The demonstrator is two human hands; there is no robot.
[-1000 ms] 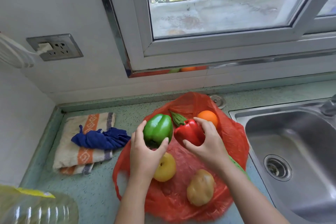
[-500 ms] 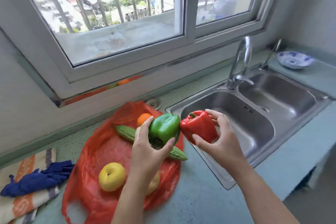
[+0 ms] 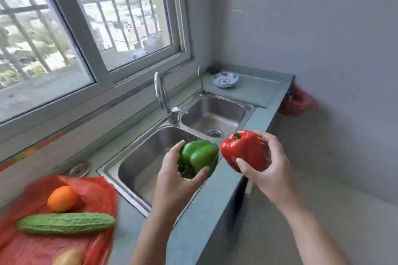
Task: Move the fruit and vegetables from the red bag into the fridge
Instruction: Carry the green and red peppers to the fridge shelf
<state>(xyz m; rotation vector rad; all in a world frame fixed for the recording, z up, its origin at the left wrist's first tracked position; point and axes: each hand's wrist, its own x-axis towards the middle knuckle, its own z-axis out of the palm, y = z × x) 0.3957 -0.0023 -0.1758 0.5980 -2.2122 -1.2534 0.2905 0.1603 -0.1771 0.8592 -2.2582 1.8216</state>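
Left hand [image 3: 178, 175] clamps green pepper [image 3: 198, 157]; right hand [image 3: 266, 164] clamps red pepper [image 3: 243, 149].
Light, waxy, slippery skins (hollow): cup bodies broadly; bag [image 3: 92, 191] lies at eight o'clock.

Bright daylight comes in through your window [image 3: 90, 34], and the view outside looks washed out and white. The whole picture is a bit blurry. The red bag [image 3: 64, 241] in the corner is smeared most. Straight lines bend near the edges. The sink [image 3: 150, 157] shines softly.
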